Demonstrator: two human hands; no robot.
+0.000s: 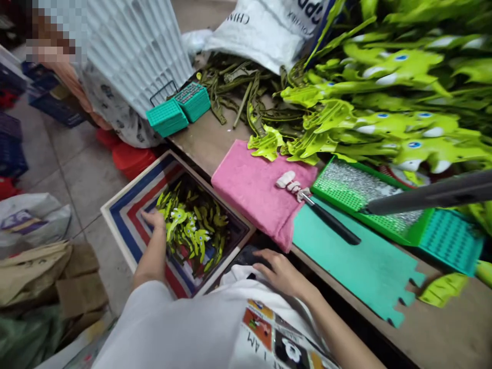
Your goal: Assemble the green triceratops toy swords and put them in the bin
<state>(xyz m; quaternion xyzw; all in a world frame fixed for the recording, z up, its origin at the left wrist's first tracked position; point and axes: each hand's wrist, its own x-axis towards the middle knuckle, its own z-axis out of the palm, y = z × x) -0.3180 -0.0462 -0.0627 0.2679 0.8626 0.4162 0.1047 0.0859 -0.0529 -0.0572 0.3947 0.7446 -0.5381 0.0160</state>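
Preferably, small yellow-green plastic pieces (186, 230) beside the left hand (156, 220) are handled loosely | left thumb spread, other fingers cannot be told | right hand (282, 271): fingers loosely spread

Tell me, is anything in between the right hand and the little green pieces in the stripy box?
Yes, the box's pale rim runs between the right hand and the green pieces. The left hand is inside the rim, next to the pieces, with nothing visible standing between; whether it touches them is hard to tell.
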